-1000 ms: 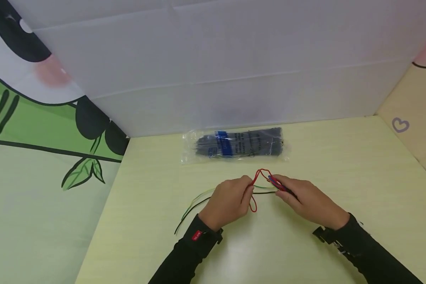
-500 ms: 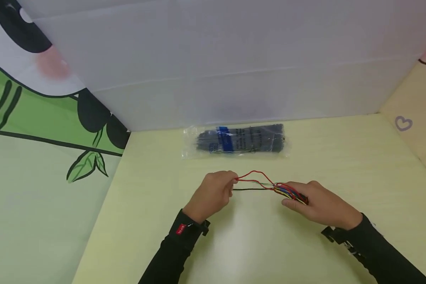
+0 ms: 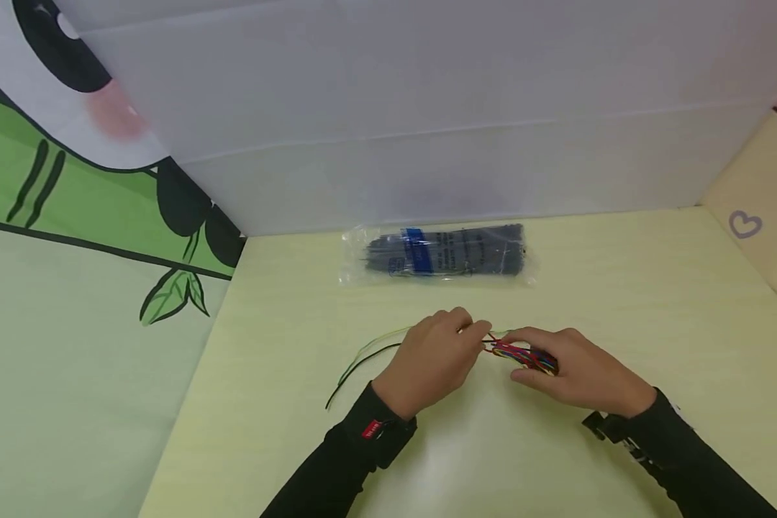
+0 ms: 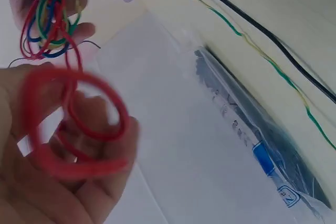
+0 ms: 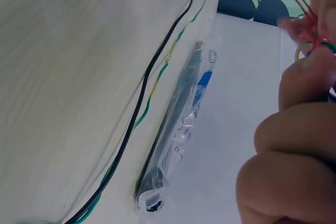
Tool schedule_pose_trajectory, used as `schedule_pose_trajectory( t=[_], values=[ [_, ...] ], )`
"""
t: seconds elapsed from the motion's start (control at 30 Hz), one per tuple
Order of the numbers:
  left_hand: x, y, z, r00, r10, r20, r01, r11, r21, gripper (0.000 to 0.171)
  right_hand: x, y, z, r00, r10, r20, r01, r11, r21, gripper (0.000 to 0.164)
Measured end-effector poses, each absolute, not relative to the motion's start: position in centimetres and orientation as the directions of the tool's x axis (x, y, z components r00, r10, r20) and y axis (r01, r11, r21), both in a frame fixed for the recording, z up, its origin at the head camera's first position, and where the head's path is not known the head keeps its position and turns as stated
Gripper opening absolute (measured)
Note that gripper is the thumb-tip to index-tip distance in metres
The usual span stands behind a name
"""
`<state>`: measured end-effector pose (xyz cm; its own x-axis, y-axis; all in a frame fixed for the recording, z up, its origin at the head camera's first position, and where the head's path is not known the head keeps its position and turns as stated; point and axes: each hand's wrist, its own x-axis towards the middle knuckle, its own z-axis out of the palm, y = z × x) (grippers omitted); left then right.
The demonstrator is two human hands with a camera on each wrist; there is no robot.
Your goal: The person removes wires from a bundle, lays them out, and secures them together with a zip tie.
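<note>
My right hand [image 3: 576, 367] grips a coiled bundle of thin coloured wires [image 3: 524, 356], with red, blue, green, yellow and black strands showing. Close to its left side, my left hand [image 3: 434, 360] holds a red wire [image 4: 79, 169], which lies in loops across the curled fingers in the left wrist view and runs up into the bundle. Behind my left hand, a black wire [image 3: 362, 365] and a green-and-yellow wire [image 3: 370, 348] trail out to the left. In the right wrist view, my right hand's curled fingers [image 5: 294, 135] cover most of the bundle.
A clear plastic bag of dark grey cable ties [image 3: 466, 252] with a blue label lies at the back of the pale table [image 3: 621, 288]. A white panel [image 3: 395, 108] rises behind it. Printed panels stand at both sides.
My left hand pulled leftward, stretching the red loop between the hands, then came back right beside the bundle with the red wire gathered in it. My right hand shifted slightly right and kept its grip.
</note>
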<state>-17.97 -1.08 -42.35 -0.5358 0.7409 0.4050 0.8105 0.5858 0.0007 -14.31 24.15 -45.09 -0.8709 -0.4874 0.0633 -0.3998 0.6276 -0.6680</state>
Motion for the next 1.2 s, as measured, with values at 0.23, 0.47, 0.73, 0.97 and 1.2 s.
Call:
schedule_pose_trajectory(
  t=[0.23,0.47,0.73,0.97,1.2],
  values=[
    [-18.2,-1.2,-42.7,-0.488,0.766,0.419,0.864,0.492,0.107,0.011,-13.6,24.8,-44.2,-0.897,-0.435,0.074,-0.34,0.573,-0.746,0.041],
    [-18.5,-2.3,-42.5,-0.456,0.796,0.399,0.884,0.353,0.307,0.013,-13.3,24.6,-44.1,-0.908,-0.418,0.041,-0.256,0.474,-0.843,0.025],
    [-18.0,-2.8,-43.1,-0.636,0.731,0.247,0.743,0.493,0.452,0.021,-14.1,24.1,-44.6,-0.855,-0.518,0.032,-0.243,0.345,-0.907,0.027],
    [-17.9,-2.5,-43.5,-0.758,0.648,0.073,0.539,0.56,0.629,0.02,-14.9,22.8,-45.1,-0.836,-0.493,0.241,-0.502,0.508,-0.701,0.024],
    [-18.0,-2.1,-43.2,-0.81,0.575,0.115,0.491,0.557,0.67,0.015,-15.3,21.0,-44.3,-0.703,-0.491,0.515,-0.667,0.707,-0.236,0.035]
  ],
)
